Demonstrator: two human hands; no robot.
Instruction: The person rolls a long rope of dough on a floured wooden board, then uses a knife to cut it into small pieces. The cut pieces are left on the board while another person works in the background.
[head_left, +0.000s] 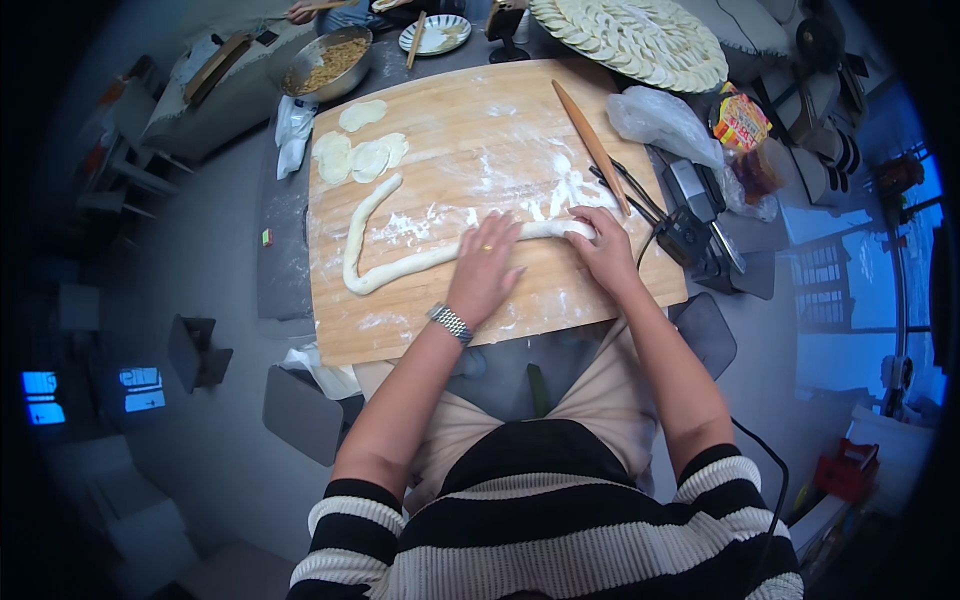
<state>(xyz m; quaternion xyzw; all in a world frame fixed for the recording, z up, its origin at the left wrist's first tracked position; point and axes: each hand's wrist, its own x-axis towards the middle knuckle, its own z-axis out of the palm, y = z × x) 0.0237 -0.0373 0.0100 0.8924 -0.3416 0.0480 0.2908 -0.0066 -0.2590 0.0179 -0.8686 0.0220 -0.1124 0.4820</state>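
A long rope of dough (412, 261) lies bent on a floured wooden board (442, 169), its far-left end curving up and away from me. Flat on its middle rests my left hand (484, 266), fingers extended over the dough. My right hand (604, 247) is curled round the rope's right end, thumb and fingers on either side of it. Several flat round dough wrappers (363, 115) lie at the board's back left, some overlapping. Beyond my right hand, a tapered wooden rolling pin (589, 142) lies slanted, and loose white flour is scattered over the middle.
Behind the board stand a metal bowl of filling (360, 64), a striped-rim plate (450, 49) with chopsticks, a phone on a stand (504, 30) and a large tray of dumplings (634, 37). Plastic bags (660, 120) and a black device with cables (682, 234) lie right. Another person's hand (301, 12) shows at back left.
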